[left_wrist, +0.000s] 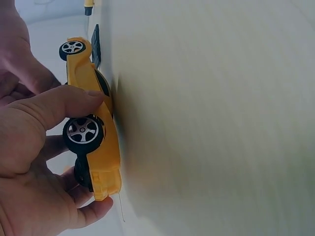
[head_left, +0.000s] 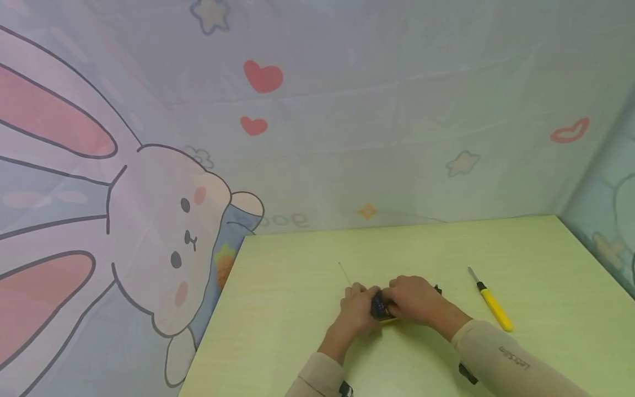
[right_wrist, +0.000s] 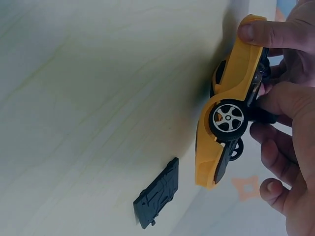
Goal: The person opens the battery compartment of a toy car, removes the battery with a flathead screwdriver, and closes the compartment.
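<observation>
A yellow toy car [left_wrist: 106, 147] with black wheels and silver rims lies roof-down on the table, its dark underside facing up. My left hand [head_left: 358, 310] grips one end of it, thumb along the yellow side. At the underside my right hand [head_left: 413, 300] has its fingers curled, and its thumb and forefinger pinch a small dark part [right_wrist: 263, 115]; what kind of part it is, the fingers hide. A flat black plate [right_wrist: 158, 194] with moulded ridges lies on the table beyond the car, near the right hand.
To the right of the hands lies a screwdriver [head_left: 496, 309] with a yellow handle. A thin wire [head_left: 343, 270] sticks out past the left hand. The pale table [head_left: 278, 309] ends at a printed cloth backdrop [head_left: 347, 138].
</observation>
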A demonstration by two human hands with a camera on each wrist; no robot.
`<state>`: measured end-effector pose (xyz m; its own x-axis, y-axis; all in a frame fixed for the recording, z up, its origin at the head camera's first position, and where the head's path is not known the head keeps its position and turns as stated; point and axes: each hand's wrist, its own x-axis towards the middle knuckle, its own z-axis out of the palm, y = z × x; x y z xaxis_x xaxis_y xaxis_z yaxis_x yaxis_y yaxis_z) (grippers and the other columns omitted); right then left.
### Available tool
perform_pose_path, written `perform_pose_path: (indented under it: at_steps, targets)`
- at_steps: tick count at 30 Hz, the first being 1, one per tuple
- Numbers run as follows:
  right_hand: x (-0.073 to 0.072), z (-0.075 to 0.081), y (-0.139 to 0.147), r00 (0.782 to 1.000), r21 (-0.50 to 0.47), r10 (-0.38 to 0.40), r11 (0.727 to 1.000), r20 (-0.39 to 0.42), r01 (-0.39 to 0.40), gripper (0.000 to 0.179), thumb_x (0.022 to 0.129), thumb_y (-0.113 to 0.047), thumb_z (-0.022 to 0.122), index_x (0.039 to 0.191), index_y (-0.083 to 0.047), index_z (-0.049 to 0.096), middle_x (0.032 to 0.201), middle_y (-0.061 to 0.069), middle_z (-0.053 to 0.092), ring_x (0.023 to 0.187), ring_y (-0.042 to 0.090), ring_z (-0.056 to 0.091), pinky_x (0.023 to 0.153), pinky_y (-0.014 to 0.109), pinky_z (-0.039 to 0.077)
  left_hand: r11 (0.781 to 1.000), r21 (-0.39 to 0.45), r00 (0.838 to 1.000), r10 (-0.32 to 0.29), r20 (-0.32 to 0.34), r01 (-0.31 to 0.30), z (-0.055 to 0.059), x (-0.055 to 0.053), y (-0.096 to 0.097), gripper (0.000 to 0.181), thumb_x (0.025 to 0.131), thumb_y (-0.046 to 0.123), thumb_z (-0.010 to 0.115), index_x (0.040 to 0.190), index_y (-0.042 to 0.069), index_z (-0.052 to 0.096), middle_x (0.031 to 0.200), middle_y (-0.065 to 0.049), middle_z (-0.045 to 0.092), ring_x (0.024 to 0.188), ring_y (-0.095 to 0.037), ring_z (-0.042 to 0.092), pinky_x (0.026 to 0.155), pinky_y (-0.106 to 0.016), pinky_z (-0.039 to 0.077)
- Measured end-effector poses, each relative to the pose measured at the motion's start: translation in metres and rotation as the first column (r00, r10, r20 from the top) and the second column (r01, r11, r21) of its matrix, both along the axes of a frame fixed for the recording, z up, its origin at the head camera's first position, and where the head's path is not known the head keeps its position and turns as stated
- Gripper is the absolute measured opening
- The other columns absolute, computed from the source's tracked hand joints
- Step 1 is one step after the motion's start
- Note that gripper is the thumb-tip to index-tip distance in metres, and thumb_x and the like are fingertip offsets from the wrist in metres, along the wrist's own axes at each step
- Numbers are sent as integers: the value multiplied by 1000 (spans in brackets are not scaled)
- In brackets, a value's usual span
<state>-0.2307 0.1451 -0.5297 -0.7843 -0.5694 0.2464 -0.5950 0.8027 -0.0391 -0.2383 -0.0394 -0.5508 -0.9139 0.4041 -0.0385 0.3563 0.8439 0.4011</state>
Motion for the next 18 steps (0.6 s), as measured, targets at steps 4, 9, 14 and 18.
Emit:
perform_pose_path:
  at_steps: [4, 9, 14, 18]
  targets:
    - [-1, 2, 4, 998, -14, -21, 1000, -55, 20, 15, 83, -22, 77, 77, -20, 63, 68, -8, 49, 62, 9, 45, 54, 29, 41, 1000, 2, 1000, 8, 5, -8, -2, -1, 3, 69, 68, 19, 92, 131, 24, 63, 109, -3, 50, 98, -20, 40, 80, -39, 41]
    - [-1, 2, 14, 998, -84, -54, 995, -36, 51, 18, 83, -20, 77, 78, -23, 60, 71, -11, 49, 64, 7, 43, 56, 26, 41, 1000, 3, 1000, 20, 15, -20, -2, -2, 6, 74, 71, 20, 90, 139, 23, 61, 113, -4, 51, 100, -20, 41, 82, -39, 41]
    - [-2, 1, 27, 993, -147, -116, 982, 16, 117, 22, 83, -20, 77, 78, -24, 57, 73, -13, 51, 66, 6, 43, 58, 27, 41, 999, 20, 999, 37, 10, -37, -2, -3, 9, 75, 72, 22, 88, 141, 22, 60, 114, -3, 52, 102, -20, 41, 84, -40, 41]
    - [-4, 0, 35, 989, -155, -136, 978, 53, 143, 28, 83, -22, 79, 77, -24, 52, 71, -13, 49, 65, 6, 42, 58, 27, 39, 998, 30, 998, 55, 12, -55, -2, -5, 10, 76, 72, 23, 88, 143, 22, 60, 116, -3, 52, 103, -19, 42, 86, -40, 42]
